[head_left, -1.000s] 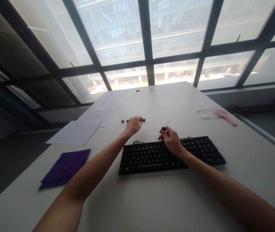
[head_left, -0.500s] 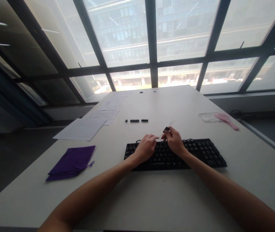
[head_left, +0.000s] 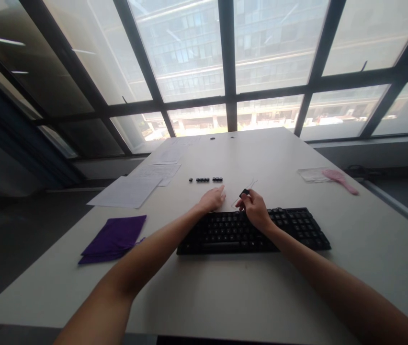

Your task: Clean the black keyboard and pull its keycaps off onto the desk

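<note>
My right hand (head_left: 256,209) is closed around the small black handle of a wire tool (head_left: 244,193), over the back edge of a black keyboard (head_left: 225,236). Thin wire loops stick out at both ends of that handle. Just behind the keyboard's left part, my left hand (head_left: 212,199) reaches forward with its fingers together; whatever they hold is too small to make out. Several small black keycaps (head_left: 203,179) stand in a row beyond my left hand, the nearest group (head_left: 217,179) just past its fingertips.
A purple cloth pouch (head_left: 114,238) lies on the white table (head_left: 207,292) at the left, with paper sheets (head_left: 123,192) behind it. On the right are a pink hairbrush (head_left: 339,179) and a clear plastic bag (head_left: 310,175). Large windows stand beyond the far edge.
My left hand has left the keyboard and moved forward toward the keycaps. The keyboard has shifted slightly left under my right hand, which still holds the wire tool. The view has shifted slightly.
</note>
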Available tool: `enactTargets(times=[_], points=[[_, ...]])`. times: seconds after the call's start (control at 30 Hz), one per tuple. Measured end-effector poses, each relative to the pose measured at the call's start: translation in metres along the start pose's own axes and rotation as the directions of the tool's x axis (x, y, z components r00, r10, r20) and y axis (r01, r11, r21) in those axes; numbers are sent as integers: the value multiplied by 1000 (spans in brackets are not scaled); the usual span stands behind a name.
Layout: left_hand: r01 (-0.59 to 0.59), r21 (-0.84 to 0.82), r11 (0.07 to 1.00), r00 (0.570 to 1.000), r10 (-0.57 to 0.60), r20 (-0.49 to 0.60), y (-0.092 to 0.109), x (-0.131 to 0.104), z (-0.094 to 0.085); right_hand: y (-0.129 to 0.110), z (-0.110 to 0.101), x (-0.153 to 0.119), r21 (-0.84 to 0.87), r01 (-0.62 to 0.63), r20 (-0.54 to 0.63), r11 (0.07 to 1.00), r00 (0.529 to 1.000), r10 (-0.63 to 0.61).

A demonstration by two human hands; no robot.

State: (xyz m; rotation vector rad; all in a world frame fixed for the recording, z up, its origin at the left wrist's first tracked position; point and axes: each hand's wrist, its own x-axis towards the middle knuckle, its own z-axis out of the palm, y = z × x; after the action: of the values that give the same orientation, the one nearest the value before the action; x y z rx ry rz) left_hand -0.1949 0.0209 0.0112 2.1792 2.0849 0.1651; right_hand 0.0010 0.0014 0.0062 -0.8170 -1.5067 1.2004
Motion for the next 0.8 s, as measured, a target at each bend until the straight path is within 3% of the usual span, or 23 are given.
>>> enactTargets(times=[0.13, 0.37, 0.8], points=[[66, 51, 996, 996, -63, -60, -5, 23, 4, 0, -1, -1, -18, -6, 10, 1000, 1000, 6], [99, 110, 989, 991, -88, -102, -4, 22, 13, 3, 0, 1, -27, 6, 35, 1000, 999, -5], [126, 122, 985, 990, -117, -79, 0, 25, 10, 0, -1, -1, -42, 12, 37, 999, 999, -10]])
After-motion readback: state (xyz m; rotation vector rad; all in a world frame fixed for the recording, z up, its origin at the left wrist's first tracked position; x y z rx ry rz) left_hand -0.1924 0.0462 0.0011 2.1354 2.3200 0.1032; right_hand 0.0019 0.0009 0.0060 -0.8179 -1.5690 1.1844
